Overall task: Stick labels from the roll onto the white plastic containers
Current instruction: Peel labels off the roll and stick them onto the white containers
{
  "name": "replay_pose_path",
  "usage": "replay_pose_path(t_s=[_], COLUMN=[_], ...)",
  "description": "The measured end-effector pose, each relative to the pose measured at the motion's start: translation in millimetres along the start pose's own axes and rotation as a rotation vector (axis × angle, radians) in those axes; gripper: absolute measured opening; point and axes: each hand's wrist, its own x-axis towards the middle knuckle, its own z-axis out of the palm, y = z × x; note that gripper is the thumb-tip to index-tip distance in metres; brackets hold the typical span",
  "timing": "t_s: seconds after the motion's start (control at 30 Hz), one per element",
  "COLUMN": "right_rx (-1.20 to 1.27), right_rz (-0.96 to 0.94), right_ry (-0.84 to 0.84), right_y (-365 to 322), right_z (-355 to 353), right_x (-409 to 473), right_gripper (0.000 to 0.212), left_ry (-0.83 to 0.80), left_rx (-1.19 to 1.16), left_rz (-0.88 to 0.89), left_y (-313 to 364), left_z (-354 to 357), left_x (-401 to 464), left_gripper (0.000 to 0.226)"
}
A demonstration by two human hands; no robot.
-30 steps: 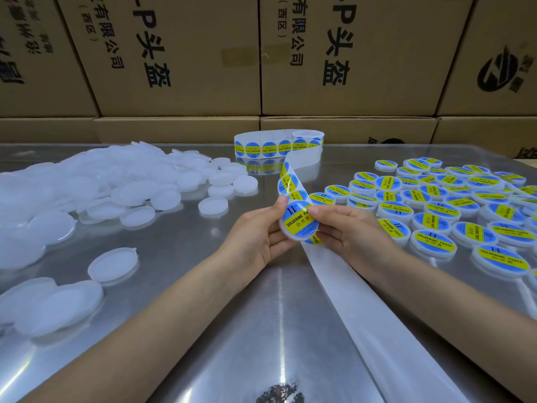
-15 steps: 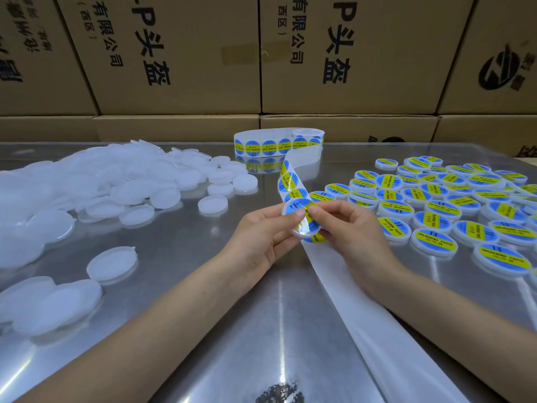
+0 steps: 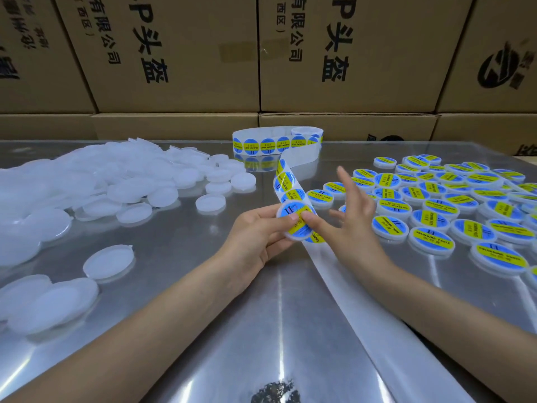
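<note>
Frame centre: your left hand (image 3: 258, 231) grips a labelled container (image 3: 295, 221); your right hand (image 3: 353, 225), fingers spread, thumb pressing its label (image 3: 290, 212).

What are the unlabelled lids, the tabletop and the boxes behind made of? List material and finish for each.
Unlabelled lids: apparently frosted translucent plastic, milky and matte.
Tabletop: probably polished sheet metal, judging by its mirror-like streaked reflections.
Boxes: brown corrugated cardboard, matte, with black print and taped seams.

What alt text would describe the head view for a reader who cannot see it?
The left hand holds a labelled container while the right hand presses its label with the thumb. Unlabelled containers lie left, labelled ones right, the label roll behind.
</note>
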Motion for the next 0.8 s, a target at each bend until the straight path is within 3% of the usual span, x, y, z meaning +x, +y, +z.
replay_pose_path(t_s=[0.07, 0.13, 0.3, 0.43, 0.53, 0.67, 0.8], right_rx=[0.030, 0.086, 0.101, 0.036, 0.014, 0.038, 0.087], right_rz=[0.015, 0.048, 0.032, 0.063, 0.100, 0.160, 0.122], right_ry=[-0.055, -0.138, -0.264, -0.209, -0.146, -0.145, -0.200], right_y=[2, 3, 1, -3, -5, -4, -1], right_z=[-1, 2, 7, 4, 2, 3, 5], right_x=[2, 4, 1, 1, 1, 2, 1], right_gripper=[0.053, 0.010, 0.043, 0.058, 0.074, 0.075, 0.072], left_ry=[0.005, 0.016, 0.071, 0.055, -0.022, -0.003, 0.097], left_rx=[0.020, 0.018, 0.136, 0.143, 0.230, 0.286, 0.286], left_rz=[0.016, 0.028, 0.006, 0.013, 0.094, 0.220, 0.190], left_y=[1, 2, 2, 1, -1, -1, -3], left_z=[0, 1, 10, 14, 16, 12, 10], left_x=[0, 1, -2, -4, -4, -5, -3], left_gripper=[0.018, 0.018, 0.033, 0.037, 0.026, 0.023, 0.022])
